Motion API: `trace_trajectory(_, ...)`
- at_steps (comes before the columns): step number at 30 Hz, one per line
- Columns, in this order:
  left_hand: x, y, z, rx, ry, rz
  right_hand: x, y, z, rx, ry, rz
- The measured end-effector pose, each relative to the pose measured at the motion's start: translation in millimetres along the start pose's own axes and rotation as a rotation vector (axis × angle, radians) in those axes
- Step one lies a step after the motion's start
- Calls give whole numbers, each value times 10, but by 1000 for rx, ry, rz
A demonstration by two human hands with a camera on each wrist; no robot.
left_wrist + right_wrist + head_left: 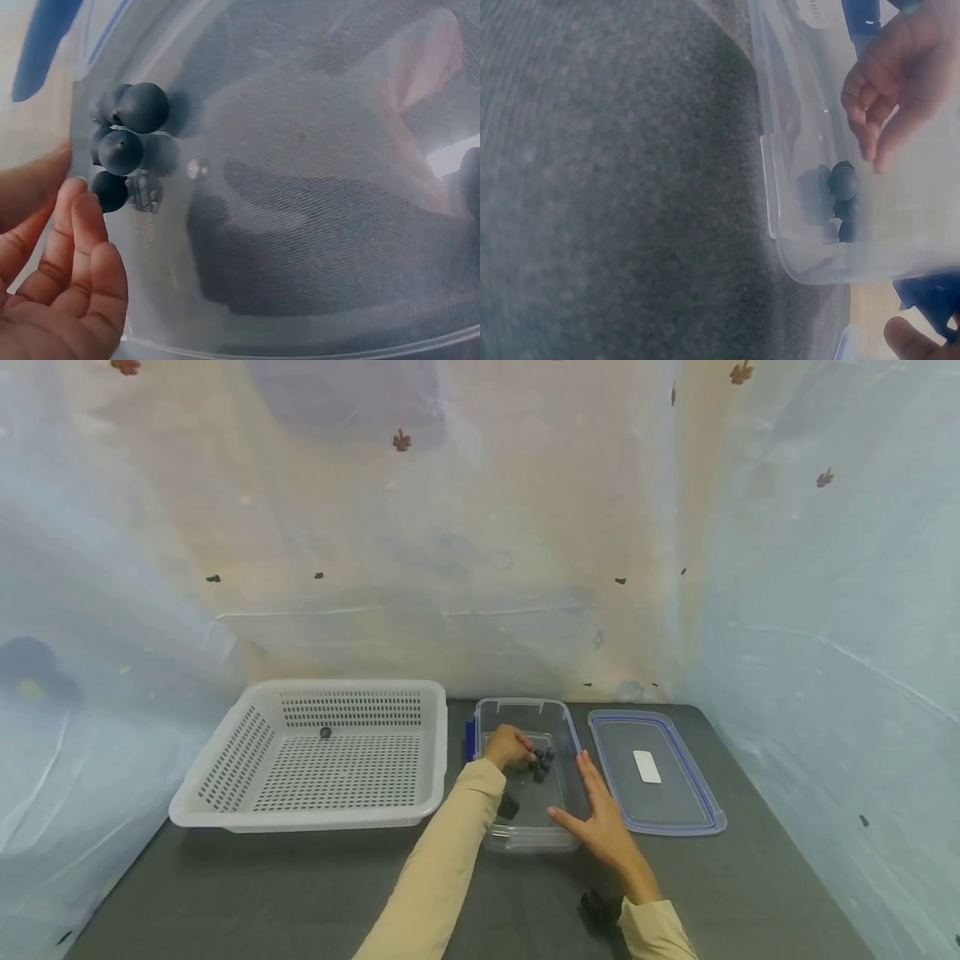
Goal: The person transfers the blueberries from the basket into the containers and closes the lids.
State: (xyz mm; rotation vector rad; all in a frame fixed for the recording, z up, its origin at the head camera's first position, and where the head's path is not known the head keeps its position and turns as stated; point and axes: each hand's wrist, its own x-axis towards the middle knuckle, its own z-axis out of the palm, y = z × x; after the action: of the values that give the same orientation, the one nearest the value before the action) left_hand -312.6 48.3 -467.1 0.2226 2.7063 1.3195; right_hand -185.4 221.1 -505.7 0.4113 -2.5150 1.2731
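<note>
On the grey counter [300,893], a white slotted basket [322,820] stands left of a clear container [534,840] whose long axis runs away from the person; its blue-edged lid [667,810] lies right. The right hand [606,827] spreads beside it, gripping nothing. The left hand [507,747] — nearer, loosely curved, nothing visibly held — reaches just left of the container's dark berries [539,776]; one berry [326,732] sits in the basket.
</note>
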Motion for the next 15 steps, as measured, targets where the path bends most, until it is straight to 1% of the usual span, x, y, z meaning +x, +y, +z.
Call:
trace_trajectory(2,12,0,-17,-56,-23,25,1,-2,0,2,0,0)
trace_trajectory(4,20,16,-45,-118,-61,50,2,-4,-1,2,0,0)
trace_trajectory(8,37,86,-129,-261,-155,117,3,-8,-3,2,0,4)
trace_trajectory(12,37,194,-280,-352,-247,213,3,-8,-4,4,-4,7)
trace_trajectory(13,29,224,-332,-366,-270,239,3,-7,-4,4,-5,8)
trace_trajectory(15,15,275,-436,-366,-292,286,1,-8,-3,6,-5,6)
